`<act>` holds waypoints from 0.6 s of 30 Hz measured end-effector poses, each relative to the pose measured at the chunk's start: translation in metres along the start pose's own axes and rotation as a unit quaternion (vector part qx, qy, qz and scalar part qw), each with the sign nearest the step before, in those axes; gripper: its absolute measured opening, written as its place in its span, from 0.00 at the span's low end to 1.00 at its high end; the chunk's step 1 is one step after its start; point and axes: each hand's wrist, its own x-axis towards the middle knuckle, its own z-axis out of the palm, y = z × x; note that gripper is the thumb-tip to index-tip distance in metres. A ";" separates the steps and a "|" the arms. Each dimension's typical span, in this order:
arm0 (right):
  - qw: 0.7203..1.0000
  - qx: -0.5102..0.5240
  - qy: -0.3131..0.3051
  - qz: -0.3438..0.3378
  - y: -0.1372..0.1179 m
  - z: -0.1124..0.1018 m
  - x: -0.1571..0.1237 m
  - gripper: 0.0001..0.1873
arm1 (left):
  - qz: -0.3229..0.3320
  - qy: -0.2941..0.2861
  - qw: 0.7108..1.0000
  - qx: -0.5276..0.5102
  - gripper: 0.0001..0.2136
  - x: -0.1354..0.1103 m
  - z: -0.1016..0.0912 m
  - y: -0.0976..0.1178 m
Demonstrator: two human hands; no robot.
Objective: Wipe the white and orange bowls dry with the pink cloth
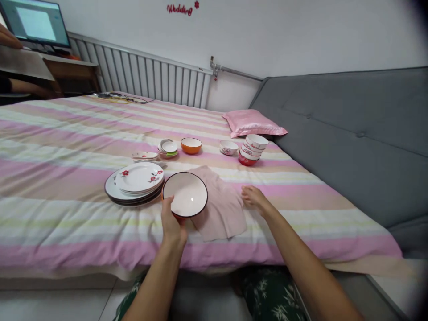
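My left hand (pixel 172 223) grips the near rim of a large orange bowl with a white inside (pixel 185 194), holding it just above the striped bed. My right hand (pixel 254 199) rests on the bed, fingers bent and pressed together at the right edge of a pale pink cloth (pixel 222 207) that lies flat beside the bowl. Left of the bowl stands a stack of white plates with red flowers (pixel 135 183).
Further back lie small saucers (pixel 168 147), a small orange bowl (pixel 191 145), a white bowl (pixel 228 147) and a leaning stack of red-patterned bowls (pixel 252 149). A pink pillow (pixel 252 122) sits by the grey sofa back (pixel 351 133). Another person's arm (pixel 10 40) is at a desk, far left.
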 end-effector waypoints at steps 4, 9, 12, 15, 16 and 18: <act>0.996 0.059 -0.003 0.060 0.023 -0.007 -0.019 0.14 | 0.012 -0.039 0.998 0.050 0.15 -0.005 0.009 -0.016; 0.994 0.089 0.006 0.070 0.035 0.009 -0.017 0.15 | 0.013 -0.049 0.988 0.143 0.18 0.000 0.014 -0.041; 0.992 0.116 0.018 0.053 0.045 0.007 -0.010 0.13 | 0.008 -0.046 0.984 0.173 0.19 0.003 0.017 -0.049; 0.987 0.152 0.047 0.030 0.054 -0.005 -0.004 0.14 | 0.009 -0.039 0.980 0.193 0.19 0.005 0.020 -0.053; 0.985 0.159 0.062 0.021 0.058 -0.010 -0.002 0.15 | 0.011 -0.037 0.980 0.197 0.19 0.005 0.021 -0.054; 0.982 0.164 0.091 0.007 0.064 -0.019 0.003 0.17 | 0.018 -0.036 0.978 0.205 0.19 0.005 0.022 -0.056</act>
